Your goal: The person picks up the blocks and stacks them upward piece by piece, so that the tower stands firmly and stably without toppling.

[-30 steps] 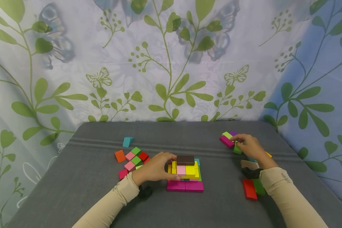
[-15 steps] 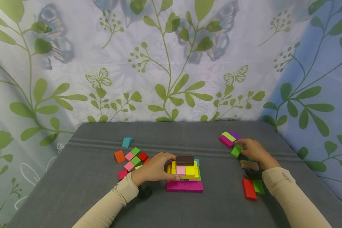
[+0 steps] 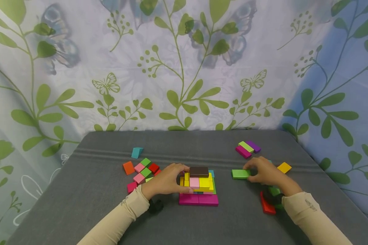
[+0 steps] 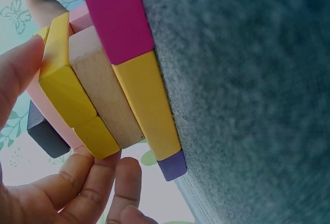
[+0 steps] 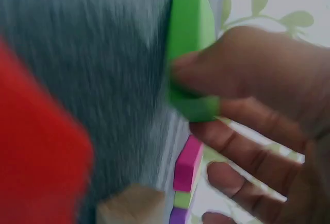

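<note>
The right hand pinches one end of a green block between thumb and fingers; the block juts out on the side toward the left hand, though whether it clears the table is hard to tell. The left hand grips the near end of the stack, thumb in front, fingers behind. The step in hand looks like fetching a block while bracing the stack; the next move probably calls for a level carry leftward, the bracing hand kept steady.
</note>
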Demonstrator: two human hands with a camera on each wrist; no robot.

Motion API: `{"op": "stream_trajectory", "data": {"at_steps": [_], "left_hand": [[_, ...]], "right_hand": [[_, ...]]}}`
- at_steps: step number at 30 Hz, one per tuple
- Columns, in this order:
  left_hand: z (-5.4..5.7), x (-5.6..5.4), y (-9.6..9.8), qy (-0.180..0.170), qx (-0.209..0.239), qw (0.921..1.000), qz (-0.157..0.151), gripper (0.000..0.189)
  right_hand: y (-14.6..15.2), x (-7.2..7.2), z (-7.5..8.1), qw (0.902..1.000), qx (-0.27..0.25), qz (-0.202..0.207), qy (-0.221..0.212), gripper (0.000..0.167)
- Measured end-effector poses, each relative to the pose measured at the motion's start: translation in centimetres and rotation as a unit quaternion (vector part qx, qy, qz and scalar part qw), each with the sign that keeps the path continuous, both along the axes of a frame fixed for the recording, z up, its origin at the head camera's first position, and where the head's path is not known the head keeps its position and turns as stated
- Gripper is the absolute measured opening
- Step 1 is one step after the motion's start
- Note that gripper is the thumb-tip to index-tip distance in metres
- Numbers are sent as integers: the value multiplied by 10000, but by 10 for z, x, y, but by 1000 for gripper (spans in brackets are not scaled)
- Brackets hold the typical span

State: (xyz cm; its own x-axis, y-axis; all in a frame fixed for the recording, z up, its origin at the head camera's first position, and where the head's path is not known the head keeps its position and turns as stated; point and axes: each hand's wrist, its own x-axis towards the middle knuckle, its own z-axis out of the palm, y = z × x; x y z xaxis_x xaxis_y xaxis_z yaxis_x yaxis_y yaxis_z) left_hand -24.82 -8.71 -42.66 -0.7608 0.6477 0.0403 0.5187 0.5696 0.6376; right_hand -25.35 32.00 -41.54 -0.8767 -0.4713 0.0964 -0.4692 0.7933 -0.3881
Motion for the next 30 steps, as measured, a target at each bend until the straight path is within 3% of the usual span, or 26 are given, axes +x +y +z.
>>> {"op": "stream_trajectory", "data": {"at_steps": [5, 8, 12, 20, 24, 30], "left_hand": [[1, 1, 1, -14, -2, 10000, 32, 75], [0, 0, 1, 33, -16, 10000, 19, 75], [0, 0, 1, 33, 12, 10000, -37, 78], [1, 0, 0, 381, 319, 9984, -259, 94], [2, 1, 0, 553, 378, 9973, -289, 93], [3, 0, 0, 642, 405, 9967, -283, 87]], "right_hand": [[-19, 16, -4, 9946, -659, -26, 805, 28], [-33, 27, -4, 9833, -1298, 130, 1270, 34], [-55, 38, -2, 9648, -1950, 648, 1641, 44], [-89, 47, -7, 9469, -1884, 1465, 2153, 43], [-99, 47, -11, 9435, -1840, 1582, 2257, 39], [-110, 47, -15, 9457, -1672, 1522, 2334, 38]]}}
